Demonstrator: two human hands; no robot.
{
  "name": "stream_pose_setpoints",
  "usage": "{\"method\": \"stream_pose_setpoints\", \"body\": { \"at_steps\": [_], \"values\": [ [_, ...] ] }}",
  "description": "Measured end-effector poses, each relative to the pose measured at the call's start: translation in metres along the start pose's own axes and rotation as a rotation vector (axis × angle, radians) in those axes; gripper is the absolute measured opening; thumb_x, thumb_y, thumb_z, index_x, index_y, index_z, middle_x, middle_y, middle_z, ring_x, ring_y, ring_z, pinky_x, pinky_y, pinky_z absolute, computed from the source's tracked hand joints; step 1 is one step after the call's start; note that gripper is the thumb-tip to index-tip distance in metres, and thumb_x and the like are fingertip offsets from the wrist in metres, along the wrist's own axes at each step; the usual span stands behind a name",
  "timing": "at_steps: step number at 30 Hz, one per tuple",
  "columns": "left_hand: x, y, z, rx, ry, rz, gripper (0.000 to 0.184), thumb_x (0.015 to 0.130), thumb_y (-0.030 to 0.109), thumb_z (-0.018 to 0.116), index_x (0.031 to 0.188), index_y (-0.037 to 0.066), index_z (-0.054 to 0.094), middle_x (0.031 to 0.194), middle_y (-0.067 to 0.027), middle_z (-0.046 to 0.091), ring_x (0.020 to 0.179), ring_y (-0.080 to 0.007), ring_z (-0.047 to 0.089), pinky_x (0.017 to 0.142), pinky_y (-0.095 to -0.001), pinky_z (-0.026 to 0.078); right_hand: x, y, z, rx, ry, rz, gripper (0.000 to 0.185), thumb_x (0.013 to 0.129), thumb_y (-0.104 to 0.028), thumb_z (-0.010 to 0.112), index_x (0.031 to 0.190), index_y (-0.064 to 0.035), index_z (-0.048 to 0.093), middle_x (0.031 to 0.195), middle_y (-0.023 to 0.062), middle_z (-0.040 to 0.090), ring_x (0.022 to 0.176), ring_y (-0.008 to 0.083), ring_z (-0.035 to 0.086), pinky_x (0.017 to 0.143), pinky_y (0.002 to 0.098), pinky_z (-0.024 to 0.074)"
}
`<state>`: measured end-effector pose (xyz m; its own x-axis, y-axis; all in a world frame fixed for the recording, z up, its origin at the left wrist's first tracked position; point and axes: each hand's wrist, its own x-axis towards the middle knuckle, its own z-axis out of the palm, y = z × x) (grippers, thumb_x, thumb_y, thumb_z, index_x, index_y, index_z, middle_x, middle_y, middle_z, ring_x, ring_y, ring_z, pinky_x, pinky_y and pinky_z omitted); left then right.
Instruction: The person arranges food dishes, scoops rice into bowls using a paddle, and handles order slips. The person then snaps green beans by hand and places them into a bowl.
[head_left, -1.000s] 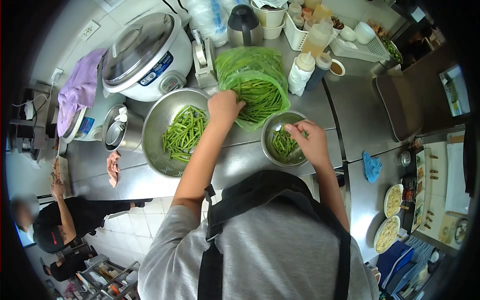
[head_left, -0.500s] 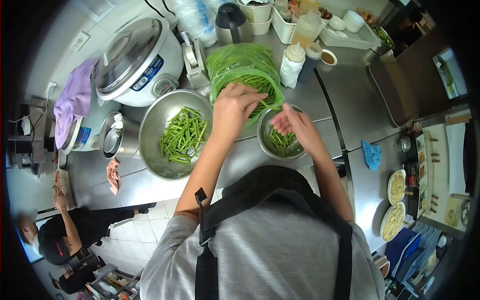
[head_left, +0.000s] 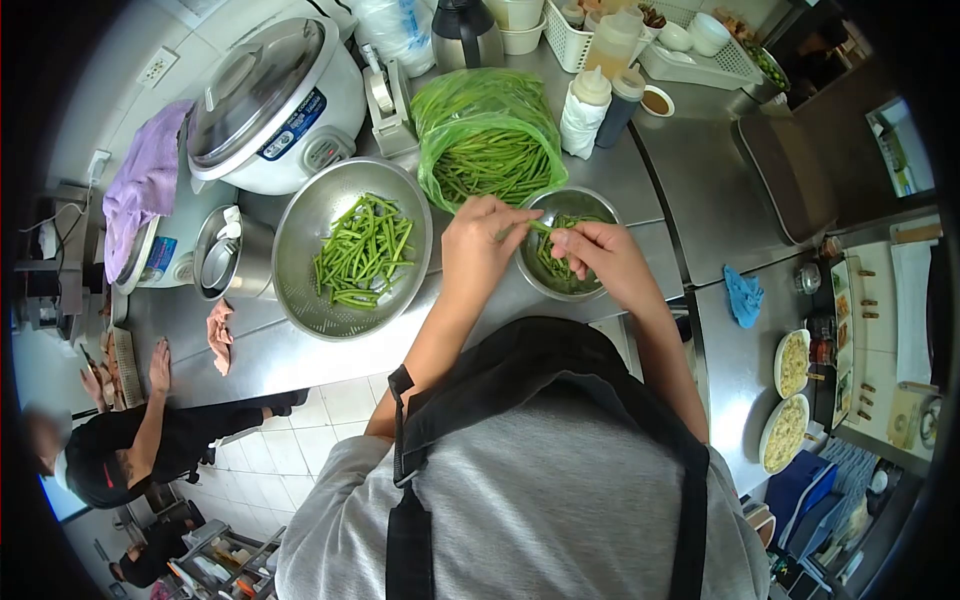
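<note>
My left hand (head_left: 482,246) and my right hand (head_left: 598,258) pinch a green bean (head_left: 541,227) between them, over the near left part of a small metal bowl (head_left: 567,199). Bean pieces (head_left: 560,262) lie in this bowl, partly hidden by my right hand. Just beyond my hands, a green plastic bag (head_left: 470,95) lies with its mouth towards me, full of long green beans (head_left: 497,162). To the left, a large perforated colander (head_left: 302,215) holds many cut green beans (head_left: 362,250).
A rice cooker (head_left: 285,110), tape dispenser (head_left: 388,104) and metal jug (head_left: 466,38) stand behind. Squeeze bottles (head_left: 584,112) are beyond the bowl. A pink cloth (head_left: 219,337) lies left, a blue cloth (head_left: 742,296) right. A co-worker (head_left: 115,455) is at the far left.
My left hand has left the bag mouth and brought a bean over to the small bowl. My right hand, open half a second ago, has closed on the bean's other end.
</note>
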<state>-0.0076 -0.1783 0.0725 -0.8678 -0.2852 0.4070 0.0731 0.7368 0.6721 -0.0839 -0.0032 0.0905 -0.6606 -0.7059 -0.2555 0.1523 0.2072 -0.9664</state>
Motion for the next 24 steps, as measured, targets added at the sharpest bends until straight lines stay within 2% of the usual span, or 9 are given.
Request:
{"method": "stream_pose_setpoints", "body": {
  "at_steps": [5, 6, 9, 12, 13, 16, 19, 22, 24],
  "values": [
    [-0.015, 0.009, 0.009, -0.409, -0.046, -0.18, 0.022, 0.075, 0.0, 0.072, 0.096, 0.006, 0.073, 0.072, -0.0072, 0.063, 0.062, -0.014, 0.06, 0.06, -0.0246, 0.049, 0.003, 0.009, 0.01, 0.328, 0.122, -0.094, 0.028, 0.093, -0.026, 0.059, 0.086, 0.0018, 0.063, 0.065, -0.0007, 0.052, 0.058, 0.0061, 0.045, 0.055, 0.0207, 0.0378],
    [-0.017, 0.006, 0.013, -0.483, -0.062, -0.203, 0.02, 0.077, 0.003, 0.072, 0.097, 0.003, 0.072, 0.075, -0.006, 0.066, 0.065, -0.0103, 0.06, 0.062, -0.0237, 0.05, 0.004, 0.011, 0.012, 0.387, 0.167, -0.1, 0.028, 0.093, -0.025, 0.058, 0.087, 0.002, 0.063, 0.065, -0.0008, 0.051, 0.058, 0.0063, 0.045, 0.056, 0.0209, 0.0376],
    [-0.021, 0.005, 0.021, -0.644, -0.083, -0.261, 0.022, 0.079, 0.004, 0.072, 0.101, 0.0, 0.07, 0.078, -0.005, 0.068, 0.065, -0.0085, 0.06, 0.063, -0.0228, 0.05, 0.009, 0.02, 0.015, 0.557, 0.259, -0.138, 0.026, 0.094, -0.024, 0.057, 0.091, 0.0023, 0.06, 0.065, -0.0008, 0.049, 0.058, 0.0071, 0.044, 0.057, 0.022, 0.0381],
    [-0.026, 0.007, 0.021, -0.613, -0.328, -0.353, 0.023, 0.081, 0.005, 0.071, 0.103, -0.002, 0.068, 0.081, -0.0044, 0.068, 0.064, -0.007, 0.059, 0.062, -0.0219, 0.049, 0.018, 0.029, 0.002, 0.697, 0.284, -0.211, 0.027, 0.095, -0.025, 0.055, 0.095, 0.0023, 0.058, 0.068, 0.0006, 0.05, 0.06, 0.0084, 0.046, 0.059, 0.0235, 0.0395],
    [-0.026, 0.005, 0.022, -0.719, -0.315, -0.375, 0.024, 0.082, 0.006, 0.07, 0.104, -0.002, 0.068, 0.081, -0.0042, 0.068, 0.064, -0.0067, 0.058, 0.062, -0.0216, 0.049, 0.02, 0.03, -0.005, 0.74, 0.288, -0.24, 0.028, 0.095, -0.026, 0.054, 0.097, 0.0023, 0.058, 0.07, 0.0012, 0.05, 0.061, 0.0089, 0.046, 0.059, 0.0241, 0.0401],
    [-0.022, -0.003, 0.021, -0.957, -0.279, -0.452, 0.026, 0.083, 0.007, 0.069, 0.107, 0.0, 0.067, 0.08, -0.0033, 0.068, 0.064, -0.0055, 0.057, 0.061, -0.0205, 0.047, 0.017, 0.027, -0.012, 0.609, 0.223, -0.211, 0.033, 0.097, -0.031, 0.049, 0.095, 0.0015, 0.057, 0.076, 0.0029, 0.051, 0.062, 0.0102, 0.048, 0.058, 0.025, 0.0413],
    [-0.009, -0.007, 0.017, -1.01, -0.264, -0.526, 0.026, 0.085, 0.01, 0.068, 0.11, 0.002, 0.066, 0.081, -0.002, 0.068, 0.065, -0.0046, 0.057, 0.063, -0.0196, 0.046, 0.01, 0.034, -0.008, 0.39, 0.001, 0.048, 0.034, 0.098, -0.033, 0.046, 0.093, -0.0005, 0.057, 0.081, 0.0037, 0.051, 0.062, 0.0108, 0.048, 0.057, 0.0252, 0.0418],
    [-0.005, -0.013, 0.015, -1.01, -0.288, -0.558, 0.027, 0.085, 0.012, 0.067, 0.111, 0.003, 0.066, 0.082, -0.0015, 0.068, 0.069, -0.0044, 0.057, 0.065, -0.0198, 0.045, 0.001, 0.028, 0.014, 0.307, -0.168, 0.175, 0.032, 0.098, -0.031, 0.047, 0.091, -0.0022, 0.057, 0.076, 0.0023, 0.05, 0.062, 0.0101, 0.047, 0.056, 0.0251, 0.042],
    [-0.005, -0.013, 0.013, -1.027, -0.27, -0.621, 0.026, 0.086, 0.013, 0.067, 0.111, 0.004, 0.066, 0.084, -0.0023, 0.068, 0.071, -0.0046, 0.057, 0.067, -0.0201, 0.045, 0.004, 0.035, 0.013, 0.313, -0.204, 0.15, 0.03, 0.098, -0.03, 0.048, 0.091, -0.0029, 0.057, 0.073, 0.0006, 0.049, 0.061, 0.0087, 0.046, 0.054, 0.0245, 0.0402]
  ]
}}
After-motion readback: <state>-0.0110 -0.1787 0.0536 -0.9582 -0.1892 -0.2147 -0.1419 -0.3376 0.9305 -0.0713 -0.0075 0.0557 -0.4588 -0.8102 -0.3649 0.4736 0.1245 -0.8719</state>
